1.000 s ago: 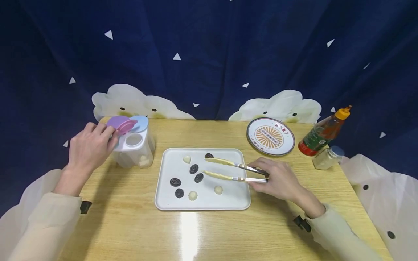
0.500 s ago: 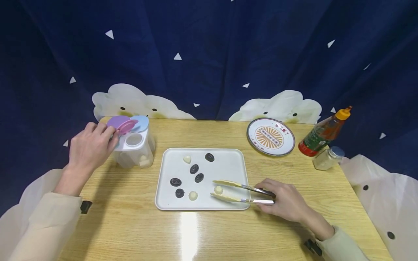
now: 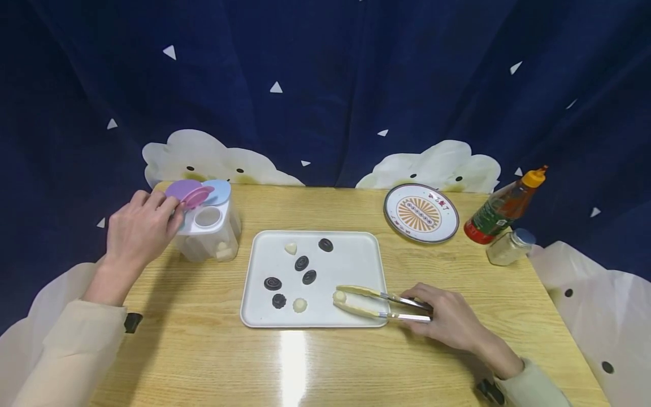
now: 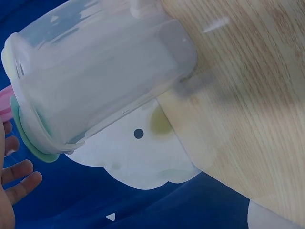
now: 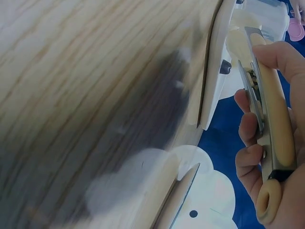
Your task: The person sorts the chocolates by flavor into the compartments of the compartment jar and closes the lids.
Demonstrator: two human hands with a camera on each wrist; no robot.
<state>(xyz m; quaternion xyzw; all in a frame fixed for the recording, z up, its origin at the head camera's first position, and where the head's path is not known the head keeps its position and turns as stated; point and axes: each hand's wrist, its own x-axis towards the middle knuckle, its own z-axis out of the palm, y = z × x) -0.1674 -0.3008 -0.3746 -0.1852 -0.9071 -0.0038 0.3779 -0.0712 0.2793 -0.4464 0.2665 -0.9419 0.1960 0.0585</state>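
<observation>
My left hand (image 3: 139, 232) pinches the raised pink lid (image 3: 197, 196) of a clear, several-compartment storage box (image 3: 203, 246), whose round opening (image 3: 208, 217) lies uncovered. In the left wrist view, a green lid (image 4: 29, 138) sits beside the pink one. My right hand (image 3: 450, 319) grips kitchen tongs (image 3: 407, 317) by the handle (image 5: 279, 114). Their cream tips stand on either side of a small white chocolate-like piece (image 3: 339, 296) on the white tray (image 3: 356, 260); whether they squeeze it, I cannot tell. Several dark pieces (image 3: 302, 263) and two more white ones (image 3: 300, 305) lie on the tray.
Behind the tray on the right lies a patterned plate (image 3: 419, 215). A sauce bottle (image 3: 500, 209) with an orange cap and a small jar (image 3: 508, 249) stand at the right. A dark blue curtain (image 3: 335, 85) hangs behind the wooden table (image 3: 213, 362).
My right hand has brought the tongs down and toward the tray's near right, and their tips have come closer together around the white piece. The left hand keeps its place on the lid.
</observation>
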